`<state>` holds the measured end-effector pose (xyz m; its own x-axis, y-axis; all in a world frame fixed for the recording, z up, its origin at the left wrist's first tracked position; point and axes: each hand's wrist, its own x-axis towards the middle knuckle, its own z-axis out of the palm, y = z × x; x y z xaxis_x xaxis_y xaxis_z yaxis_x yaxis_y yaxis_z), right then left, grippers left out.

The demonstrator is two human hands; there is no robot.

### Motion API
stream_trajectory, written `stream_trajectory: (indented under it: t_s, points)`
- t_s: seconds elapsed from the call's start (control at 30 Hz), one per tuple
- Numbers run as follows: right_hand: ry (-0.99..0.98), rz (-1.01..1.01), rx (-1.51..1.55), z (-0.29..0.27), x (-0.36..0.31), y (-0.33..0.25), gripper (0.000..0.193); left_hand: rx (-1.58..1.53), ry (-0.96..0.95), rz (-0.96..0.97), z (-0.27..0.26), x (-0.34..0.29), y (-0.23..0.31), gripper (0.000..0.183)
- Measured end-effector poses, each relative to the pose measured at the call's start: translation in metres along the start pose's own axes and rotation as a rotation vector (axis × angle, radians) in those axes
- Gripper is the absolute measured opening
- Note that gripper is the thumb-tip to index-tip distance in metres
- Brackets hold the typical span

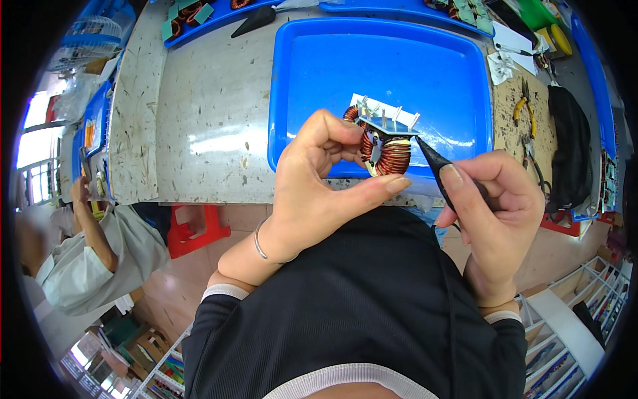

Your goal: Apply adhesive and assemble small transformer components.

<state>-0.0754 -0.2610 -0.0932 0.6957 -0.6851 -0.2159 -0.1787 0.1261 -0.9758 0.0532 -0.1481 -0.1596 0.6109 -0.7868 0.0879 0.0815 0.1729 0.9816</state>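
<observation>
At the far left a seated person in a pale shirt (100, 256) leans toward the end of the grey, scuffed workbench (212, 126), with a red stool (193, 229) standing under the bench edge just to the right of them.

The left hand (312, 193) comes up from the lower edge, a thin bracelet (260, 243) round its wrist. Its fingers are closed on the coil assembly (385, 149): the thumb lies along the underside and the curled fingers press the left side, so the part is pinched between them and held in the air just above the near rim of the blue tray (319, 73).

The coil assembly is a small ring-shaped core wound tightly with copper-red enamelled wire in two bunches, one on the left and one on the right, with a lighter gap showing between them. On top sits a flat blue-grey base plate, tilted, from which several thin silvery pins stick upward. A white slip of paper (372, 103) lies in the tray right behind it.

To the right, the right hand (495, 213) is clamped on a black pointed tool (438, 169), thumb on top and fingers wrapped round the shaft. The tip of the tool touches the right edge of the base plate, just above the right-hand winding.

Further right on the bench lie yellow-handled pliers (525, 110) and a black bag (571, 146).
</observation>
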Motion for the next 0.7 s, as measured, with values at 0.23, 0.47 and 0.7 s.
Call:
stream_trajectory:
  t_s: [0.23,0.47,0.7]
  points:
    - [0.064,-0.107,-0.038,0.0056,0.0006,0.0070,0.007,-0.233,-0.039,-0.217,-0.0018,0.0001,0.0083,0.035]
    - [0.029,-0.130,-0.024,0.0051,0.0005,0.0076,0.007,-0.283,-0.100,-0.361,-0.0038,-0.0005,0.0037,0.049]
    - [0.015,-0.139,0.010,0.0035,0.0017,0.0101,0.006,-0.410,-0.127,-0.402,-0.0037,0.0013,0.0036,0.035]
